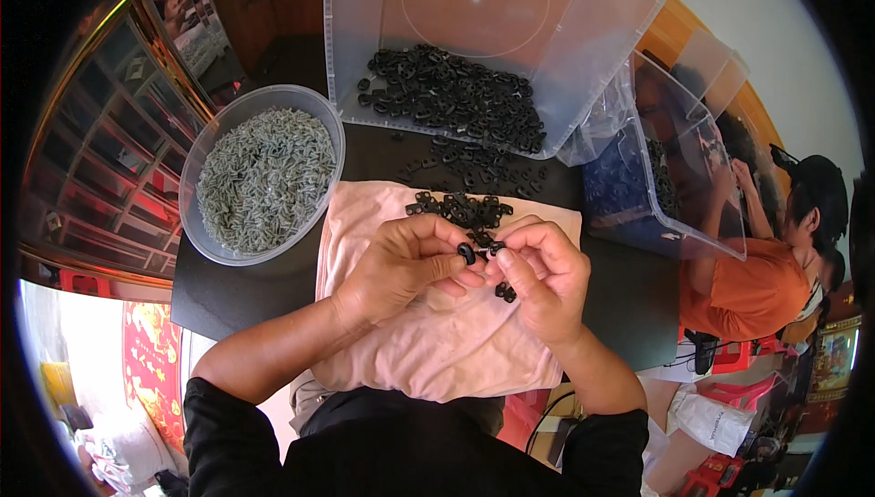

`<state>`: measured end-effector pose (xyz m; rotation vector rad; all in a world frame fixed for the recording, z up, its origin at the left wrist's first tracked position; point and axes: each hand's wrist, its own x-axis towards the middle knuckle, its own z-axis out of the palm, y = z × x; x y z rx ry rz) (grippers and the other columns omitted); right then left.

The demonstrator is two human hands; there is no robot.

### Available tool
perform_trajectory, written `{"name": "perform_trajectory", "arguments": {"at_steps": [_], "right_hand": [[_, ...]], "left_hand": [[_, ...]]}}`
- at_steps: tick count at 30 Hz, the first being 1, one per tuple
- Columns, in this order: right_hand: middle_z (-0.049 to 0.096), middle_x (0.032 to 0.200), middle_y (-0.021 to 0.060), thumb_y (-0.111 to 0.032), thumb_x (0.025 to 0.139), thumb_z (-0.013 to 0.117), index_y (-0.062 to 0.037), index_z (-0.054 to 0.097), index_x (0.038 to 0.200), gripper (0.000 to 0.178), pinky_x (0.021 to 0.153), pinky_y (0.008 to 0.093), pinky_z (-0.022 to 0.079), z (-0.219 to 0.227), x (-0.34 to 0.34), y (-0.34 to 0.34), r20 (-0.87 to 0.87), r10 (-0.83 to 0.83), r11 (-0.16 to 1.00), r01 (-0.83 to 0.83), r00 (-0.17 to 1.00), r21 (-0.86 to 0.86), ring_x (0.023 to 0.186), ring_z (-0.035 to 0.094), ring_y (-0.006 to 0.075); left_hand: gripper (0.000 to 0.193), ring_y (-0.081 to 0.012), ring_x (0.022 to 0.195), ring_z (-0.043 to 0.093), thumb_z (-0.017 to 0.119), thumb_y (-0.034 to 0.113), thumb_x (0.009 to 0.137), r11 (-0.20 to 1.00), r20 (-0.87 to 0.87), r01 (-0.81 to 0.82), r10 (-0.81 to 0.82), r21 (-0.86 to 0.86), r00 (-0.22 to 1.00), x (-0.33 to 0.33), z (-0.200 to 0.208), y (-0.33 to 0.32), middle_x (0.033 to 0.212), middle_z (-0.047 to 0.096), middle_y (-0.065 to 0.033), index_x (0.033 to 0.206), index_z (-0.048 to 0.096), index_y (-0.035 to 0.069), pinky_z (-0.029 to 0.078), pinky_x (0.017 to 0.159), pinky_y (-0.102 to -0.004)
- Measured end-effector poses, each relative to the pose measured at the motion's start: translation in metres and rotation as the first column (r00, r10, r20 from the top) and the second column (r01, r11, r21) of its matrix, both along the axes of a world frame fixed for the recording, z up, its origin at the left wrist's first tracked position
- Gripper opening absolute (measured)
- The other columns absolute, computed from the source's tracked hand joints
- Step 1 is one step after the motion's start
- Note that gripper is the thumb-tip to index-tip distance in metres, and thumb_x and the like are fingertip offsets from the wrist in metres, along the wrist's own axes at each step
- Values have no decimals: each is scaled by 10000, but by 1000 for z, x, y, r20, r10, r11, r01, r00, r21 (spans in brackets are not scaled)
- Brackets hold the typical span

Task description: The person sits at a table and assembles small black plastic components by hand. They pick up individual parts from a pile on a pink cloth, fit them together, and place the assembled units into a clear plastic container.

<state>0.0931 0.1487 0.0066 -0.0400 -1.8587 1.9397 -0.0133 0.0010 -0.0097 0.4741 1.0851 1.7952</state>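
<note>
Over a pink cloth (401,342), my two hands meet fingertip to fingertip. My left hand (401,260) is closed, with a small oval black plastic piece (467,253) pinched between thumb and forefinger. My right hand (547,274) is closed too, its thumb and forefinger on another small black plastic piece (495,248). A pile of black two-lobed plastic pieces (465,210) lies on the cloth just beyond my fingers. A few more black pieces (505,292) rest beside my right thumb. The curled fingers partly hide what lies beneath them.
A round clear tub (334,146) at the left holds many small grey-green spring-like pieces (264,178). Ahead, a tipped clear bin (583,59) spills black parts (465,96) onto the dark table (246,292). Another clear bin (629,196) stands right, near a person in orange (756,287).
</note>
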Motion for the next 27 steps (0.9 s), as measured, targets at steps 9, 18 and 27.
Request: {"name": "perform_trajectory", "arguments": {"at_steps": [9, 18, 27], "right_hand": [[531, 782, 68, 90, 812, 546, 51, 517, 871, 76, 528, 206, 443, 2, 0, 3, 50, 4, 994, -10, 999, 111, 596, 529, 83], [537, 783, 64, 97, 800, 565, 51, 533, 862, 83, 520, 198, 446, 0, 0, 5, 30, -24, 969, 16, 999, 247, 609, 530, 74], [573, 791, 68, 101, 772, 598, 52, 575, 832, 81, 521, 182, 432, 2, 0, 5, 42, -44, 938, 27, 998, 345, 631, 524, 62]], "left_hand": [[124, -211, 862, 652, 515, -39, 874, 999, 35, 28, -30, 46, 999, -1, 2, -1, 931, 643, -154, 989, 494, 1, 555, 706, -284], [126, -208, 880, 646, 515, -45, 874, 998, -25, 39, -38, 41, 999, 0, 1, -1, 942, 632, -152, 988, 488, 0, 550, 737, -284], [110, -179, 879, 638, 504, -41, 884, 998, -151, 6, 3, 60, 989, 6, -3, 0, 918, 616, -117, 988, 483, -11, 536, 750, -261]]}}
